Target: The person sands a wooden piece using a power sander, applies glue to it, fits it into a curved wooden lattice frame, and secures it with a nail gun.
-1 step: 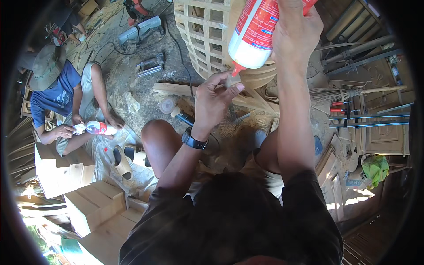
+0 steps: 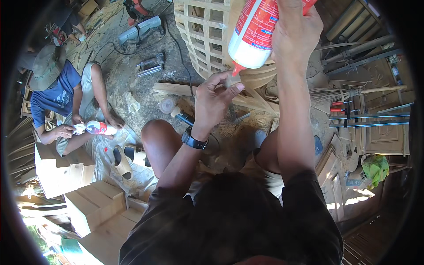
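My right hand (image 2: 297, 37) grips a red and white glue bottle (image 2: 252, 42), tipped with its red nozzle pointing down. The nozzle meets a small pale wood piece (image 2: 233, 79), pinched between the thumb and fingers of my left hand (image 2: 216, 98). Whether glue is coming out is too small to make out. Behind the bottle stands a large curved wooden lattice frame (image 2: 207, 37), its lower edge partly hidden by my left hand and the bottle.
At the left sits a person in a hat (image 2: 48, 66), holding a clear bottle with a red label (image 2: 99, 127). A metal clamp (image 2: 150, 65) and a saw (image 2: 139, 28) lie on the floor. Bar clamps (image 2: 371, 121) and carved panels are at the right, wooden blocks (image 2: 95, 201) at the lower left.
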Tool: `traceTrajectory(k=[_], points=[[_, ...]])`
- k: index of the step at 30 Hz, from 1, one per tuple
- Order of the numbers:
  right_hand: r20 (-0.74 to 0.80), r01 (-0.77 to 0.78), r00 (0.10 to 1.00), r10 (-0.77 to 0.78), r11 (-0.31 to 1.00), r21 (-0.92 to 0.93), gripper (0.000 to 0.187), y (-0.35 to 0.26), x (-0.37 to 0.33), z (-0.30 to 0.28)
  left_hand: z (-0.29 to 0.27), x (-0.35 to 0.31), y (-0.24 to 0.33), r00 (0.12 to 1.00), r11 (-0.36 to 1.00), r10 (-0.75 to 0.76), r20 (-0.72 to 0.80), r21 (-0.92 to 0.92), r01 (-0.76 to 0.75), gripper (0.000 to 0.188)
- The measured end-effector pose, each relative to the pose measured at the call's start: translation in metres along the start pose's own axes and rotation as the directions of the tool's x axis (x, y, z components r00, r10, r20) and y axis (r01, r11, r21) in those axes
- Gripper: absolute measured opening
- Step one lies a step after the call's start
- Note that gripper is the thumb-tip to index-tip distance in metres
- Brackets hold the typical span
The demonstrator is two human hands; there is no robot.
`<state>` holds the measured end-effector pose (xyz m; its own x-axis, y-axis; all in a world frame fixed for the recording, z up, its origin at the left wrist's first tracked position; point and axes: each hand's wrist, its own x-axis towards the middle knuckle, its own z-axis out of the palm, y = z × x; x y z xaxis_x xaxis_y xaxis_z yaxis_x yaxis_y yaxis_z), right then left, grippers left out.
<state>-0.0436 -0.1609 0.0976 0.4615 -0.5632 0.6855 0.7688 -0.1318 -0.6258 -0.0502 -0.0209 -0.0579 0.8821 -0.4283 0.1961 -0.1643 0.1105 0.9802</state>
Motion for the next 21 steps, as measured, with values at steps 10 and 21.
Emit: traceTrajectory(k=[10, 21], points=[[-0.026, -0.16, 0.987, 0.159, 0.987, -0.02, 0.046, -0.011, -0.002, 0.003, -0.001, 0.0, 0.003, 1.0, 1.0, -0.006, 0.003, -0.004, 0.006, 0.037], [-0.042, -0.16, 0.987, 0.158, 0.985, -0.066, 0.047, -0.014, -0.002, 0.004, 0.0, 0.0, -0.003, 0.999, 0.999, 0.043, -0.002, -0.016, -0.043, 0.037]])
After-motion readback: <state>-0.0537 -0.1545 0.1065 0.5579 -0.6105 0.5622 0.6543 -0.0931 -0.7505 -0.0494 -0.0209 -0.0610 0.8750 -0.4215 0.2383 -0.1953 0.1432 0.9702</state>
